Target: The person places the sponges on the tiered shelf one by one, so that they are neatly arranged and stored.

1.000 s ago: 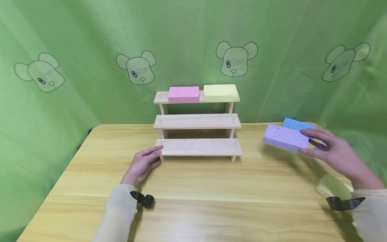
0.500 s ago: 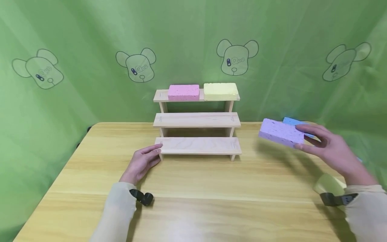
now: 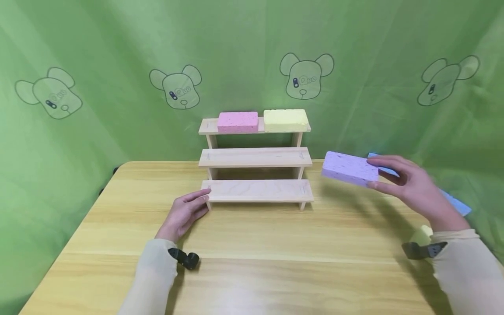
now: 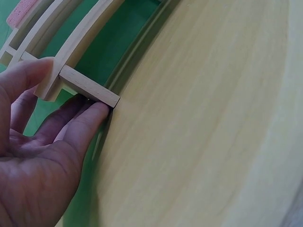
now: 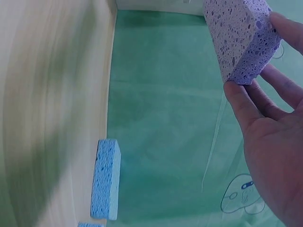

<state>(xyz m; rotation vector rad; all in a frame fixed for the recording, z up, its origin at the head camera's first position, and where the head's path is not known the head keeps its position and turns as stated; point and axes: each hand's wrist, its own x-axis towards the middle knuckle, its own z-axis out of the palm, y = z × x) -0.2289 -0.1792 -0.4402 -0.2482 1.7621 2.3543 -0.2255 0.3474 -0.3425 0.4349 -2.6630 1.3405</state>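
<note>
My right hand point(image 3: 413, 188) pinches one end of a purple sponge point(image 3: 348, 168), holding it above the table to the right of a three-tier wooden display stand point(image 3: 256, 191). In the right wrist view, thumb and fingers press on opposite faces of this sponge point(image 5: 241, 38). My left hand point(image 3: 183, 216) grips the left end of the stand's lowest tier. Its thumb lies on the board and its fingers are against the leg point(image 4: 90, 87) in the left wrist view. On the top tier lie a pink sponge point(image 3: 238, 122) and, to its right, a pale yellow sponge point(image 3: 285, 120).
A blue sponge point(image 3: 389, 171) lies at the table's back right, partly behind my right hand. Another blue one point(image 3: 456, 204) shows beyond the right wrist, and a yellow sponge point(image 3: 422, 235) is mostly hidden by that wrist. A green curtain point(image 3: 244, 57) hangs behind the table point(image 3: 256, 236).
My right hand has carried the purple sponge leftward, closer to the stand, uncovering more of a blue sponge on the right. The left hand stays at the stand's lower left end.
</note>
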